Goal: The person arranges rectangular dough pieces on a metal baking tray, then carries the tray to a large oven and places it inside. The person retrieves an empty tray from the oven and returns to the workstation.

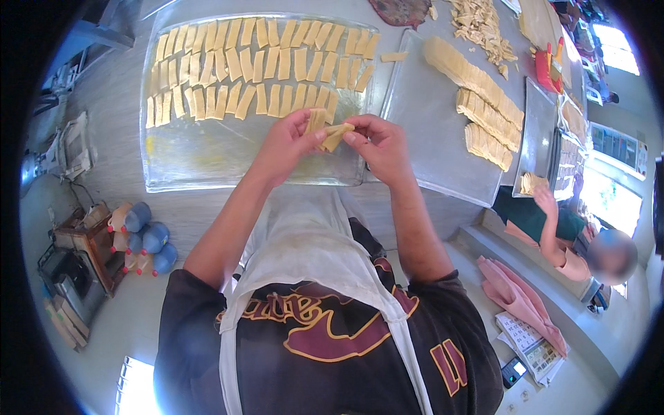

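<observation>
Your left hand [287, 142] and right hand [377, 142] meet over the near edge of the clear tray [180, 173], fingertips of both pinched on a small folded dough strip [332, 133]; the left thumb and forefinger grip its upright end, the right thumb and fingers press its lower, flatter end. The strip sits in the air between your hands, just above the tray's bare front part and just in front of the last laid row. Behind your fingers, the tray holds three rows of flat yellow dough strips [259, 66] lying side by side, filling its far half; the near half shows only a greasy shine. Just right of the tray lies a metal sheet [432, 131] with stacked dough strips [484, 104] banked along its far and right side, and one loose strip [394, 57] rests near its top corner. Beyond that, a heap of dough scraps [481, 28] lies on the grey table [117, 104]. More trays stand further right, their contents too small to tell. A second person's hand [546, 200] rests on a small pile of strips at the right; the body is partly cut off by the table edge. On the floor to your left stand water bottles with blue bases [149, 238]. Your apron [311, 256] hides the table's near edge.
</observation>
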{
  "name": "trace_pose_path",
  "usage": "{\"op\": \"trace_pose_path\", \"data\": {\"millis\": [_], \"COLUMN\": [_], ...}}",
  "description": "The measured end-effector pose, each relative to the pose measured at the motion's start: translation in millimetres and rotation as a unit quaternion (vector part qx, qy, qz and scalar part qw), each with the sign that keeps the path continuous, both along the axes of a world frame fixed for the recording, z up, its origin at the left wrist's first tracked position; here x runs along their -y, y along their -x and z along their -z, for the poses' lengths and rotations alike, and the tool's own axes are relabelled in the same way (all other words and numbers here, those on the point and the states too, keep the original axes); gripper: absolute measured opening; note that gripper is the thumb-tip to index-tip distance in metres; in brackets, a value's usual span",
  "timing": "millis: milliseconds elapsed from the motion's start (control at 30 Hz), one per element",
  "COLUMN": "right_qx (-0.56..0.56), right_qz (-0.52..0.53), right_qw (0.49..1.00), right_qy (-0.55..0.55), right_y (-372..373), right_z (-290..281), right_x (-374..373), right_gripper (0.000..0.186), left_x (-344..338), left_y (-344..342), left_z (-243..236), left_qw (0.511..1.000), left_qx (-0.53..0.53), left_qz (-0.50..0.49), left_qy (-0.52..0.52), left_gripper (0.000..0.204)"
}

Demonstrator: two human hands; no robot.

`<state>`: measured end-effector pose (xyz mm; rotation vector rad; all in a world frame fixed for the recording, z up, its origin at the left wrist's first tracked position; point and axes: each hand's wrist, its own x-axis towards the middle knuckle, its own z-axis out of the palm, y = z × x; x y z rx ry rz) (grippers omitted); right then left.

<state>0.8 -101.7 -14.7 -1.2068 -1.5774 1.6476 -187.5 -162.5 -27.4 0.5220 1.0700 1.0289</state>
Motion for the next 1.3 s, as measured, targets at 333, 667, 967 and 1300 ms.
{"op": "trace_pose_path", "data": {"millis": [333, 667, 967, 1300], "right_qx": [0.224, 0.267, 0.296, 0.231], "right_qz": [-0.005, -0.1, -0.167, -0.084], "right_qw": [0.929, 0.948, 0.906, 0.946], "right_qy": [-0.295, -0.143, -0.252, -0.213], "right_y": [-1, -61, -55, 22], "right_z": [28, -1, -6, -23], "right_x": [-45, -68, -75, -39], "right_gripper": [0.013, 0.022, 0.014, 0.013], "left_x": [11, 7, 34, 116], "left_y": [-17, -61, -57, 92], "left_z": [0, -19, -40, -36], "left_qw": [0.993, 0.985, 0.975, 0.971], "left_qx": [-0.092, -0.114, -0.142, -0.127], "left_qz": [-0.021, -0.105, -0.149, -0.188], "left_qy": [0.073, 0.072, 0.087, 0.073], "left_gripper": [0.039, 0.039, 0.039, 0.034]}}
